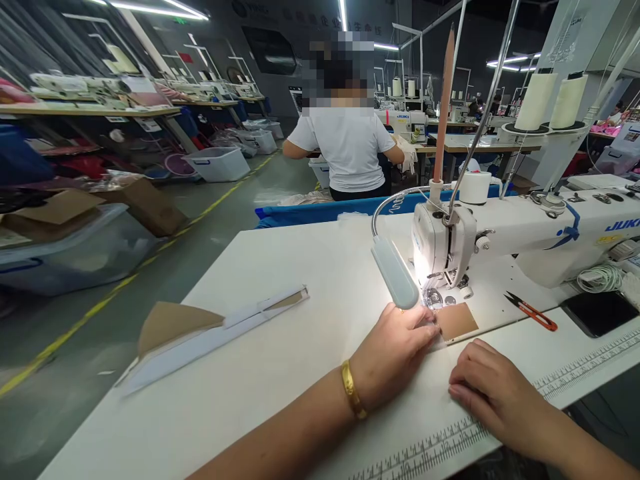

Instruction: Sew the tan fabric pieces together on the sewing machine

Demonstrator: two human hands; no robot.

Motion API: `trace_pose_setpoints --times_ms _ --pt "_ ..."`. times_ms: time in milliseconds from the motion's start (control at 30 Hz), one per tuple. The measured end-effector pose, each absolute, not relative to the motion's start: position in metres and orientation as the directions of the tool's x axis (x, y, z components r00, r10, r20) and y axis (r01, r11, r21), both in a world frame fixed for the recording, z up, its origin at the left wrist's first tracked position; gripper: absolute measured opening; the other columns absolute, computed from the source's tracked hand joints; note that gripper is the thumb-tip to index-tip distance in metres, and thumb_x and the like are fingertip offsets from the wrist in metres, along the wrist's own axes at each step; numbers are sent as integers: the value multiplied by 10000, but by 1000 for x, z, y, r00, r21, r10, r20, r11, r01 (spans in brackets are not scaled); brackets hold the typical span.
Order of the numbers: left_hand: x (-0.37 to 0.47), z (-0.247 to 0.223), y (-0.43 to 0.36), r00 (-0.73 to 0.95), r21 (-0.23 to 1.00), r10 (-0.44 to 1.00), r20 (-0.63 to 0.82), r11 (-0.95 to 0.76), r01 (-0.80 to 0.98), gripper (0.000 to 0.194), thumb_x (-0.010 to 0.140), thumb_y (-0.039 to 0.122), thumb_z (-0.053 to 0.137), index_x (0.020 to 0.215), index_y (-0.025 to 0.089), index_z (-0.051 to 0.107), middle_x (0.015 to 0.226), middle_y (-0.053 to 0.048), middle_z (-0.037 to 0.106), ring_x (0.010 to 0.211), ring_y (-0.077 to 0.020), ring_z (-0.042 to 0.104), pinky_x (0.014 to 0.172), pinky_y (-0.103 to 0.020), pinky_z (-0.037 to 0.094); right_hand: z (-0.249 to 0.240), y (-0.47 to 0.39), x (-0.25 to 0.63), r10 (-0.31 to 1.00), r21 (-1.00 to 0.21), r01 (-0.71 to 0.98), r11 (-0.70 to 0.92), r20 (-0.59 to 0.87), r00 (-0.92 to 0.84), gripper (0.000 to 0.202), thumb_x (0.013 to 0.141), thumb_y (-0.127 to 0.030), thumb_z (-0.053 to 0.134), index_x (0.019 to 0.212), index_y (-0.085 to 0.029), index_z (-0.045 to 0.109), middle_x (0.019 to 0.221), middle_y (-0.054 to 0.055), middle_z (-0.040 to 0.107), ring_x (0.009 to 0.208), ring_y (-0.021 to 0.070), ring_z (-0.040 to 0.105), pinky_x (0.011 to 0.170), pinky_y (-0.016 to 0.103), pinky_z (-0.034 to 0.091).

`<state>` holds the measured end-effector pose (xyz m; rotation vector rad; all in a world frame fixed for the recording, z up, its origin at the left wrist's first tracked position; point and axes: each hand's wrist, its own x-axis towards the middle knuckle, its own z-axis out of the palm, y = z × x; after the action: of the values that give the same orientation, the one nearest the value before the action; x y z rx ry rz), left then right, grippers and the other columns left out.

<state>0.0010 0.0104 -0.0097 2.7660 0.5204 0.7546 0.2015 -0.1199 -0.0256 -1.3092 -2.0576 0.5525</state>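
Observation:
My left hand (pixel 400 340), with a gold bracelet at the wrist, reaches to the needle area of a white sewing machine (pixel 445 247). Its fingers are pressed together beside a brown piece (pixel 457 321) lying on the machine bed; what they pinch is too small to make out. My right hand (pixel 493 387) rests on the white table (pixel 300 267) below the brown piece, fingers curled together, with nothing visible in them. A grey lamp head (pixel 395 273) hangs just above my left fingertips and lights the needle area.
Orange-handled snips (pixel 533 312) and a black phone (pixel 600 310) lie right of the machine bed. Folded white and brown pieces (pixel 210 333) lie at the left. A ruler strip (pixel 450 437) runs along the near edge. Ahead, a person in a white shirt (pixel 345 147) sits facing away.

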Motion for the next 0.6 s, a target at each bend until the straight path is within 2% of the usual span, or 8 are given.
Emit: trace_pose_setpoints --times_ms 233,433,600 --pt "1 -19 12 819 254 378 431 -922 292 275 1001 137 523 1100 236 760 1111 -83 713 932 -233 634 830 -417 479 -26 -120 203 916 -664 632 399 261 -305 158 1070 -203 521 926 -217 584 901 27 581 871 198 539 755 328 463" --pt "0 -18 11 831 242 381 405 -921 304 262 1025 173 517 1107 240 757 1040 -82 698 889 -222 619 807 -405 467 -23 -118 204 908 -654 631 417 277 -314 163 1067 -207 518 918 -222 584 890 29 588 851 199 548 744 330 478" --pt "1 -18 9 835 227 380 398 -923 312 258 1046 212 496 1090 231 750 1013 -84 692 856 -217 597 789 -397 462 -21 -119 204 917 -655 645 394 226 -330 179 1076 -217 513 905 -221 567 907 29 577 869 204 545 766 343 481"
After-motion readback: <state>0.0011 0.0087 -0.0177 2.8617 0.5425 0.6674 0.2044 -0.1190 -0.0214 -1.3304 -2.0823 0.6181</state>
